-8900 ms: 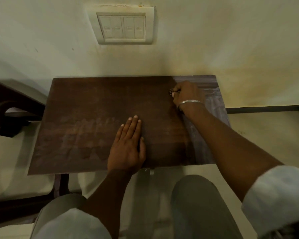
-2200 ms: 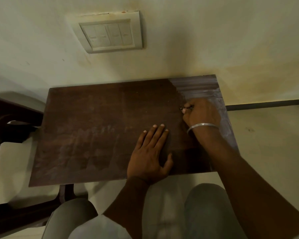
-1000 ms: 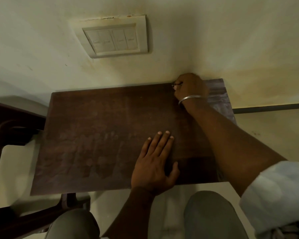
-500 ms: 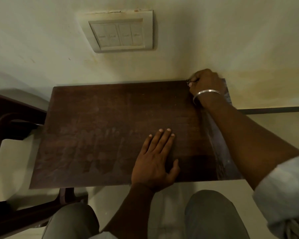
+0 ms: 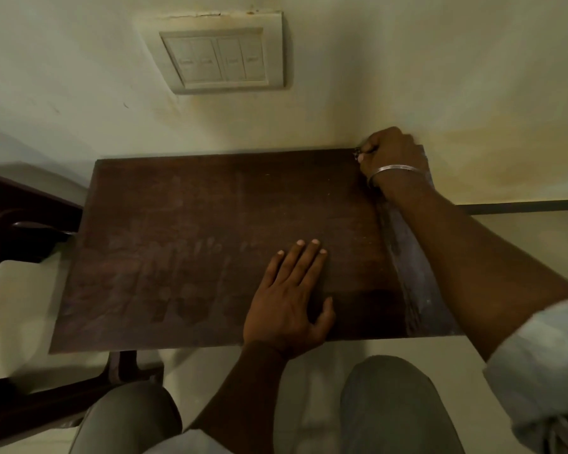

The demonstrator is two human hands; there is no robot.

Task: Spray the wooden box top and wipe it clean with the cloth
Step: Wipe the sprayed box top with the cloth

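**Right hand (image 5: pixel 392 152) fisted at the far right corner of the wooden box top (image 5: pixel 210 240)**

The wooden box top is set against the wall, below a switch plate (image 5: pixel 223 57). The left hand (image 5: pixel 289 299) is laid flat on its near middle, fingers straight. The right hand's fingers are curled round a small dark scrap (image 5: pixel 357 155), mostly hidden. A pale streaked strip (image 5: pixel 413 273) is seen along the top's right edge.

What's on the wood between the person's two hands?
Nothing: the head view shows only bare, faintly smudged wooden box top between the flat left hand and the curled right hand.
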